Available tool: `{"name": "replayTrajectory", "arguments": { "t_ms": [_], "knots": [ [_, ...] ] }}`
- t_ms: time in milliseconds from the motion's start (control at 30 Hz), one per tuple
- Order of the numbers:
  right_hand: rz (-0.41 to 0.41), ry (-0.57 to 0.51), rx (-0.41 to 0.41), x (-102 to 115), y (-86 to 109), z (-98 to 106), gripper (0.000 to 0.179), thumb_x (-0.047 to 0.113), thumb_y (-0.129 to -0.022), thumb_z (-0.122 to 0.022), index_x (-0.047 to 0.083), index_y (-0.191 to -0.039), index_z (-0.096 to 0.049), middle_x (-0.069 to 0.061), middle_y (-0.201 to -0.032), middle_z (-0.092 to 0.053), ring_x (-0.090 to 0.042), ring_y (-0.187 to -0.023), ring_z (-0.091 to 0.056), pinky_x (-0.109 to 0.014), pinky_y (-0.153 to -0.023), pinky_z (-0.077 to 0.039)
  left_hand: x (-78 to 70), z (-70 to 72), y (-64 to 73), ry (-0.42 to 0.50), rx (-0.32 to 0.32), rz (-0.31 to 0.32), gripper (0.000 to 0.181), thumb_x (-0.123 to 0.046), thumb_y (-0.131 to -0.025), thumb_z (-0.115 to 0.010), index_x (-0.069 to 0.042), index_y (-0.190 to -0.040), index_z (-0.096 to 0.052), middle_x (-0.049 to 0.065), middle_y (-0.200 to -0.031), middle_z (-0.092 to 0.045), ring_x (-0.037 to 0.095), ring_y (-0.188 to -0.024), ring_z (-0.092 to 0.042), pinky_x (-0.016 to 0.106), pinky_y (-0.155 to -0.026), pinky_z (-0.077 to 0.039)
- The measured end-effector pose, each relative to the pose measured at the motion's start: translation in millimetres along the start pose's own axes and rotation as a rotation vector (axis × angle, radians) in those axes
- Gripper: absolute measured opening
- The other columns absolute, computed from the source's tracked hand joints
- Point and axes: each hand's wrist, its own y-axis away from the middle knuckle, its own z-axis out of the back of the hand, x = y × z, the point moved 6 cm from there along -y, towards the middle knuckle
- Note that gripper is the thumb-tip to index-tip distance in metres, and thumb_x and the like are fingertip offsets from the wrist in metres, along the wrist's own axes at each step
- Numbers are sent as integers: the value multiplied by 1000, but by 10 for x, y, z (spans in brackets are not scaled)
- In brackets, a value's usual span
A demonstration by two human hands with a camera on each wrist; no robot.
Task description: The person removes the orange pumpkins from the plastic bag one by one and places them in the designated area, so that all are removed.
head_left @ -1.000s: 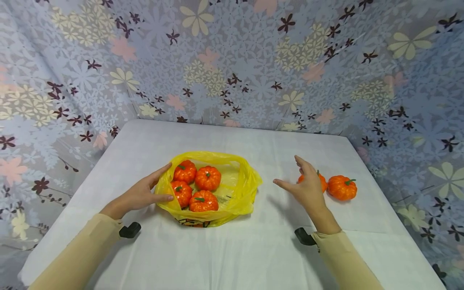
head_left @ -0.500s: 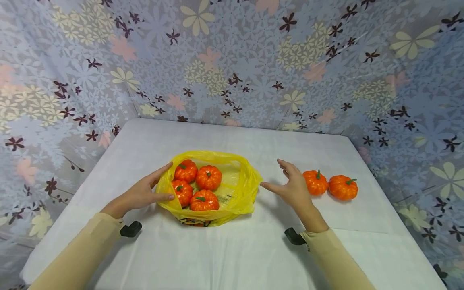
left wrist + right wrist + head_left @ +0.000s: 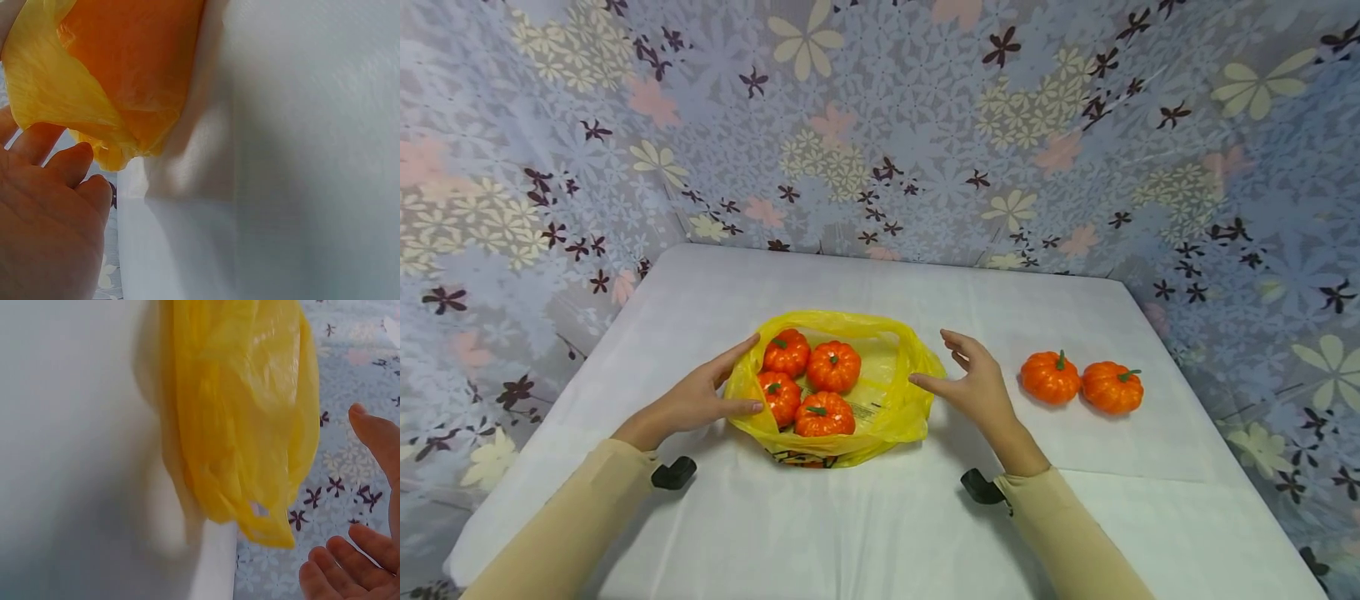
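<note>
Currently, left hand (image 3: 692, 402): spread, against yellow bag (image 3: 865, 448)
Right hand (image 3: 977, 392): spread, empty — toward table's (image 3: 880, 533) right edge
Bag: likely being steadied — next calls for gripping its rim

Open yellow bag (image 3: 880, 437), four orange pumpkins (image 3: 833, 367) inside, two pumpkins (image 3: 1048, 379) outside

Plain beige left sleeve (image 3: 561, 525), matching right sleeve (image 3: 1075, 533), both long, cuffs (image 3: 625, 458) faintly creased, small black bent left wrist piece (image 3: 674, 473) jutting beside the cuff, similar black right wrist piece (image 3: 982, 487), left hand (image 3: 694, 397) and right hand (image 3: 981, 387) bare
</note>
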Motion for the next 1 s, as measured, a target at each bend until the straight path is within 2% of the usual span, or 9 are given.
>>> {"name": "replayTrajectory", "arguments": {
  "t_ms": [500, 733, 1000],
  "knots": [
    [-8, -23, 78, 119, -35, -362, 87, 35, -75, -91, 2, -145, -52, -11, -146, -52, -30, -133, -49, -40, -111, -41, 6, -16, 10, 0, -3, -10, 102, -40, -86, -81, -27, -163, -16, 5, -168, -14, 39, -151, -10, 67, -115, -13],
    [50, 30, 82, 124, 73, -450, 85, 38, -75, -90, 5, -144, -54, -12, -143, -55, -35, -130, -51, -49, -108, -43, 5, -165, 103, -6, -24, -24, 101, -38, -86, -81, -27, -163, -16, 5, -168, -13, 38, -151, -10, 67, -116, -12],
    [109, 4, 112, 115, 175, -562, 87, 38, -74, -91, 3, -144, -53, -11, -143, -55, -31, -131, -51, -44, -109, -44, 12, -345, 236, 1, -61, -37, 102, -36, -86, -81, -25, -163, -16, 8, -168, -12, 40, -151, -9, 68, -115, -11]
  ]
}}
